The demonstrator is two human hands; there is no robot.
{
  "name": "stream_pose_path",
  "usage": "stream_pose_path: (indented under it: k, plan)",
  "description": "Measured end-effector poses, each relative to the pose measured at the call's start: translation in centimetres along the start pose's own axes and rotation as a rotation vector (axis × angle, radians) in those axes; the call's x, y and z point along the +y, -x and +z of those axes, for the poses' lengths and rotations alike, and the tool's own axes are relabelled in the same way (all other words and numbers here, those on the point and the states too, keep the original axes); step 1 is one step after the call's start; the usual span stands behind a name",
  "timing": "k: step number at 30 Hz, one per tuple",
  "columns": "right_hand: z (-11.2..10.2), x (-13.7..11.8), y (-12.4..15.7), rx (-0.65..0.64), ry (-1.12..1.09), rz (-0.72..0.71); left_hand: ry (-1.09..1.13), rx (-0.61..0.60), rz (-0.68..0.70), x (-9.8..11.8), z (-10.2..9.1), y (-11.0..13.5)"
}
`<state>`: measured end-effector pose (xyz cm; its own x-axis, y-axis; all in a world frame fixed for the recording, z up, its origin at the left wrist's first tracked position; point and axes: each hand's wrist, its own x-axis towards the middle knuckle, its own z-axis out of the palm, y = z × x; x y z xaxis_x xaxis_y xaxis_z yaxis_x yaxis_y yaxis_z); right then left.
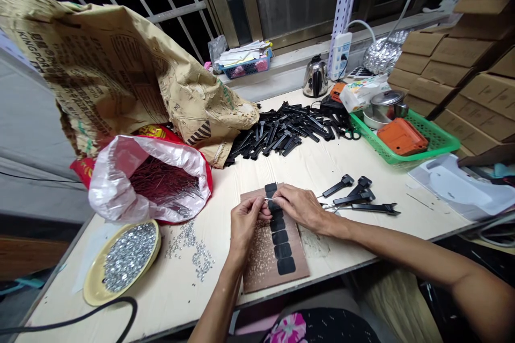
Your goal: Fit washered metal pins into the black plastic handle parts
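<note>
Over a brown board (260, 273) bearing a row of black squares (280, 237), the left hand (248, 215) and right hand (300, 206) meet, both pinching a small thin rod (268, 199). Several black pieces (354, 198) lie on the table (225, 187) beside the right hand; leftward, a yellow bowl (93, 293) holds silver bits (131, 257) near an open bag (110, 185).

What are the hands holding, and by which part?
A thin rod, seemingly pinched toward either end by the left hand and right hand; its tips are hidden.
</note>
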<state>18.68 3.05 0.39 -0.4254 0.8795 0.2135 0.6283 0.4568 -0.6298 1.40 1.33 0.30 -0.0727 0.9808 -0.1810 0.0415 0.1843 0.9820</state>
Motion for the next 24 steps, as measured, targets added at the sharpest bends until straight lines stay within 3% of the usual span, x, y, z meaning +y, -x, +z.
stream_pose_path:
  k: [6, 12, 15, 21, 24]
  plan:
    - [0.17, 0.16, 0.23, 0.016, 0.026, -0.011, -0.054, 0.013, 0.022, -0.38, 0.12, 0.02]
    - [0.46, 0.68, -0.13, -0.067, -0.163, 0.062, -0.033, -0.028, -0.02, -0.26, -0.06, 0.0]
    - [0.46, 0.82, -0.24, -0.027, -0.127, 0.055, -0.078, -0.056, -0.029, -0.3, 0.05, 0.1]
    - [0.23, 0.3, 0.27, 0.027, 0.025, -0.016, -0.426, -0.012, 0.237, -0.51, 0.43, -0.03]
    - [0.46, 0.19, 0.46, 0.08, 0.204, -0.126, -0.439, 0.012, 0.245, -0.71, 0.43, -0.14]
